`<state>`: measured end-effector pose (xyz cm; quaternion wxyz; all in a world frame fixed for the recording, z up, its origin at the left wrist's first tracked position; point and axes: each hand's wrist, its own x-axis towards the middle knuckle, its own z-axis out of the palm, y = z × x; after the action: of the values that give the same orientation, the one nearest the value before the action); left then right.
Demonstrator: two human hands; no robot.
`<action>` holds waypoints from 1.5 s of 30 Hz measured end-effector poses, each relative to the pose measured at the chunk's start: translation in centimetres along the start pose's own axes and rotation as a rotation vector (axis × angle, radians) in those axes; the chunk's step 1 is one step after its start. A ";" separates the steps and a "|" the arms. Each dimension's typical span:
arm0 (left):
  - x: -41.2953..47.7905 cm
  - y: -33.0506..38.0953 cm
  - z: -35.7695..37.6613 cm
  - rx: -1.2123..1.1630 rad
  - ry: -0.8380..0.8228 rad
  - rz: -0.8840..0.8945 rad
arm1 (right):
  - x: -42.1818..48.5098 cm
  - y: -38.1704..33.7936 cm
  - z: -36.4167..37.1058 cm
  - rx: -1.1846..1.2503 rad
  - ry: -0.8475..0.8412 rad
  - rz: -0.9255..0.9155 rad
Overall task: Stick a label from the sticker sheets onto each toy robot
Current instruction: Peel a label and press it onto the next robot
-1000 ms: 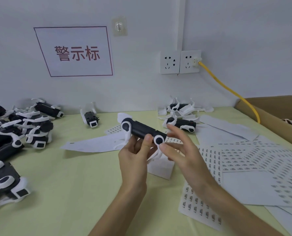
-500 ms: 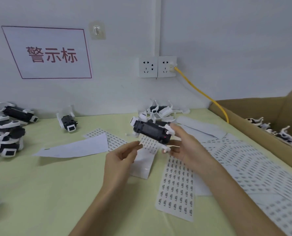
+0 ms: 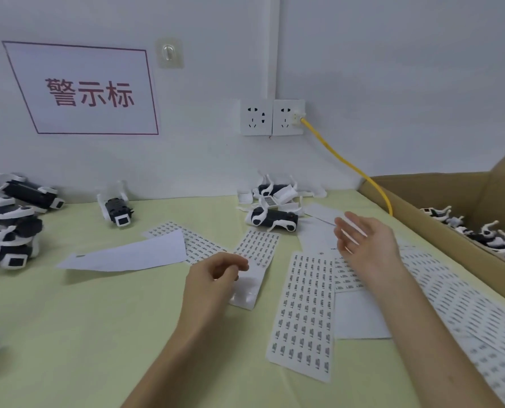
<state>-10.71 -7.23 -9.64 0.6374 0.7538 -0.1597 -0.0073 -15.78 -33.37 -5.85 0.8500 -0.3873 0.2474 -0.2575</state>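
Emptied of its robot, the right hand [image 3: 369, 245] hung open, fingers spread. The left hand [image 3: 213, 278] curled loosely on nothing above a sticker sheet [image 3: 257, 248]; a toy robot [image 3: 270, 220] lay just beyond both hands.

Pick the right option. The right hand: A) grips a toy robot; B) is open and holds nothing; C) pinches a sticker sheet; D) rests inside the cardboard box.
B: the right hand hovers above the sticker sheets with straight, spread fingers and nothing in it; the nearest toy robot lies apart from it.
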 end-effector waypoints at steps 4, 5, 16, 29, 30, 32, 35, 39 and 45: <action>0.0 -0.1 -0.7 0.086 0.125 0.092 | -0.8 2.4 2.1 -0.639 -0.056 -0.307; 0.1 -0.3 -0.9 0.103 0.147 0.098 | -1.0 3.2 2.5 -0.783 -0.081 -0.403; 9.1 -2.6 -9.9 0.980 0.309 0.035 | -2.5 7.0 3.2 -1.361 -0.269 -0.789; 11.3 -5.4 -26.5 1.264 0.689 -0.350 | -2.5 7.7 3.5 -1.428 -0.346 -0.729; 11.2 -5.3 -26.8 1.261 0.694 -0.327 | -2.4 7.7 3.5 -1.430 -0.351 -0.719; 11.2 -5.0 -27.2 1.267 0.701 -0.304 | -2.4 7.8 3.5 -1.434 -0.365 -0.707; 11.7 -4.1 -27.6 1.238 0.678 -0.270 | -2.4 7.7 3.5 -1.431 -0.354 -0.697; 12.4 -1.9 -27.8 1.154 0.606 -0.088 | -2.3 7.5 3.4 -1.383 -0.329 -0.667; 12.1 -0.1 -21.8 1.001 0.474 0.204 | -2.8 7.3 3.5 -1.356 -0.353 -0.629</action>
<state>5.46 10.62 -3.36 0.2177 0.9260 -0.0682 0.3007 -13.90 -25.64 -8.99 0.3403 -0.9113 0.0898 -0.2136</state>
